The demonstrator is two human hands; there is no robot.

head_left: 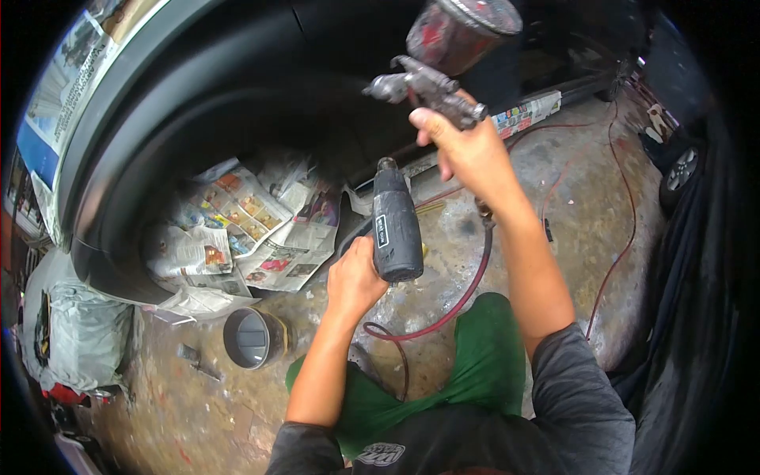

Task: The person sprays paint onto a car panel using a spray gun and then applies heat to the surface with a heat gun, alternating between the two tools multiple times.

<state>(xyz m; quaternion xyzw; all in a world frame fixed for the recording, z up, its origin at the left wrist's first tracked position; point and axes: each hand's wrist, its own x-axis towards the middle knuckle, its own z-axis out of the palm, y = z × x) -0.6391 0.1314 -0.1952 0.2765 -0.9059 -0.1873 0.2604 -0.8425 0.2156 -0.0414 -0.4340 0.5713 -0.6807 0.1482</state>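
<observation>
My left hand (pixel 354 279) is closed round the handle of a dark heat gun (pixel 396 229), whose nozzle points up toward the black car panel (pixel 309 103). Higher up and to the right, my right hand (pixel 463 150) grips a metal spray gun (pixel 435 89) topped by a paint-stained cup (pixel 463 32). The spray gun's nozzle faces left. A red hose (pixel 475 277) hangs below my right hand and loops over the floor. Newspaper sheets (pixel 245 222) cover the wheel opening behind the heat gun.
A round grey bucket (pixel 248 338) stands on the stained floor (pixel 317 317), with a small tool (pixel 194 359) left of it. A covered bundle (pixel 91 332) sits at the far left. At the right are a wheel (pixel 682 170) and a thin hose (pixel 628 237).
</observation>
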